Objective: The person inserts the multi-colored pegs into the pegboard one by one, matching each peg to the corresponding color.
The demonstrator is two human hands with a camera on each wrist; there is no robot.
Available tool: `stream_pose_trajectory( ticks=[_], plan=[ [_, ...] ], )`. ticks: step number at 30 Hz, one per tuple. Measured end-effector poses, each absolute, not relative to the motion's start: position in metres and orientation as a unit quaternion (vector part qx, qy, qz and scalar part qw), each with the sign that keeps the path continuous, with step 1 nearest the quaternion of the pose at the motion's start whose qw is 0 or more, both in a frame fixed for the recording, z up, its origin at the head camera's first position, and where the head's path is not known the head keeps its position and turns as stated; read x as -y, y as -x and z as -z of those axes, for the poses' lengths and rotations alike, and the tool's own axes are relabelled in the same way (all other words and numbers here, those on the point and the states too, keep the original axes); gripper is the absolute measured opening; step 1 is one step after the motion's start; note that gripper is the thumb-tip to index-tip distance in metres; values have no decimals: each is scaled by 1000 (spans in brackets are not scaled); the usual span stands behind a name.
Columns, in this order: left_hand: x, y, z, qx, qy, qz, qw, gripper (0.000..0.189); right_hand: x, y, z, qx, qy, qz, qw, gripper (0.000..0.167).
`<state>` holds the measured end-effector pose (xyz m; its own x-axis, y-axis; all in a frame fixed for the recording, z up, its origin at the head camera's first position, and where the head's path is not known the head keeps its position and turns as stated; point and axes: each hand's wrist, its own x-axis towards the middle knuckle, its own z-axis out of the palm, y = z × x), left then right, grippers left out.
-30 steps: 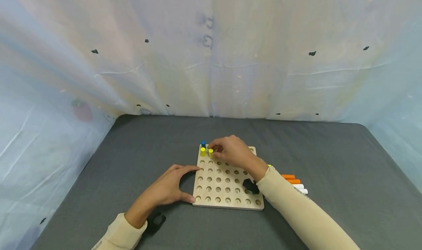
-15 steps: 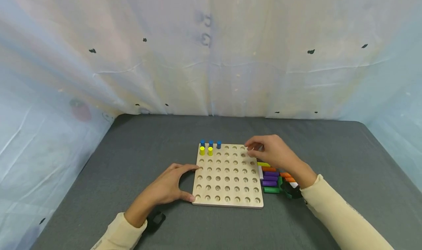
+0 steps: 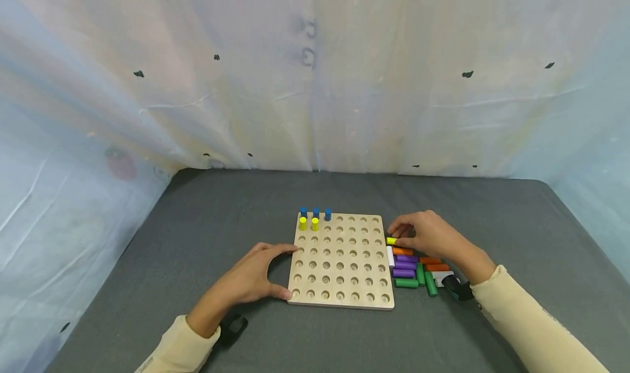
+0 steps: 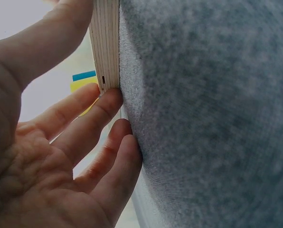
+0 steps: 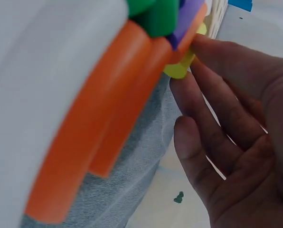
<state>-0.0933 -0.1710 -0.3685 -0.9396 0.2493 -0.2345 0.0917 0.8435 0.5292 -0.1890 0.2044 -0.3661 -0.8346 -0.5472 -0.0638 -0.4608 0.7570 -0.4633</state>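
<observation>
A square wooden pegboard [image 3: 344, 258] with rows of round holes lies on the table. At its far left corner stand three blue pegs, among them a blue peg [image 3: 328, 214], with two yellow pegs, one being this yellow peg [image 3: 315, 224], in front of them. My left hand [image 3: 256, 274] rests its thumb and fingertips against the board's left edge. Beside the right edge, my right hand [image 3: 430, 233] has thumb and fingers around a lying yellow peg [image 3: 391, 241]; the right wrist view shows this yellow peg [image 5: 177, 70] between thumb and fingertips.
Loose pegs lie right of the board: a purple peg [image 3: 403, 273], an orange peg [image 3: 437, 267], a green peg [image 3: 406, 283], a white peg [image 3: 391, 257] and several others. The grey tabletop [image 3: 236, 209] ends at a hanging pale sheet [image 3: 364, 116].
My right hand has left the upright pegs and moved right to the loose pegs, taking the lying yellow one between thumb and fingers. My left hand stays at the board's edge.
</observation>
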Motion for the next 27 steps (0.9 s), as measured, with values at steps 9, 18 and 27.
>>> stream_pose_trajectory(
  ticks=[9,18,27],
  plan=[
    [171,92,369,-948,-91,-266,152,89,-201,192,370,-931,268,224,105,17],
    [171,93,372,-948,-84,-268,151,89,-199,193,371,-935,262,210,113,21],
    [171,93,369,-948,-89,-270,145,88,-201,188,362,-938,270,205,75,24]
  ],
)
